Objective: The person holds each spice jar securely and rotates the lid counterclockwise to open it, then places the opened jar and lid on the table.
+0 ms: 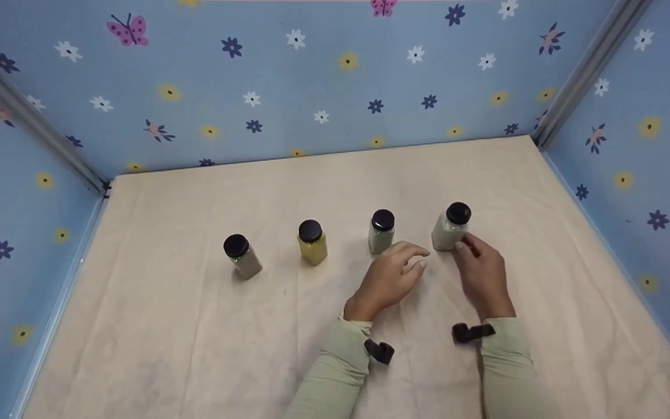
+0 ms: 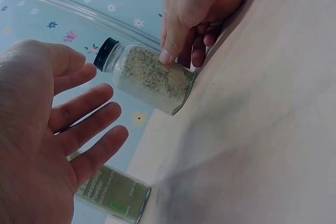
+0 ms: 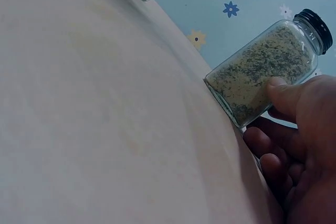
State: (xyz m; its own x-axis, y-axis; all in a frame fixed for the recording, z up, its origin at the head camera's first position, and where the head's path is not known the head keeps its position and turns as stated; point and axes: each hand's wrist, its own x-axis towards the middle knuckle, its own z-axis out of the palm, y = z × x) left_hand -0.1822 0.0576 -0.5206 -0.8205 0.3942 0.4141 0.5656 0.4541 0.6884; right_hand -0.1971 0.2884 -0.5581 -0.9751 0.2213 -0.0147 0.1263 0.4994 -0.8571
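Observation:
A glass spice jar with a black lid stands upright at the right end of a row. In the right wrist view this spice jar holds a pale mix with dark green flecks. My right hand pinches its lower part, thumb on the near face and index finger partly hidden behind. To its left, my left hand is held with fingers spread and loosely bent, touching nothing. Behind that hand stands a jar of green powder; its printed label shows partly in the left wrist view.
Farther left stand a jar with yellowish contents and a jar with grey-brown contents, both black-lidded. A cream cloth covers the table. Blue flowered panels enclose the back and both sides.

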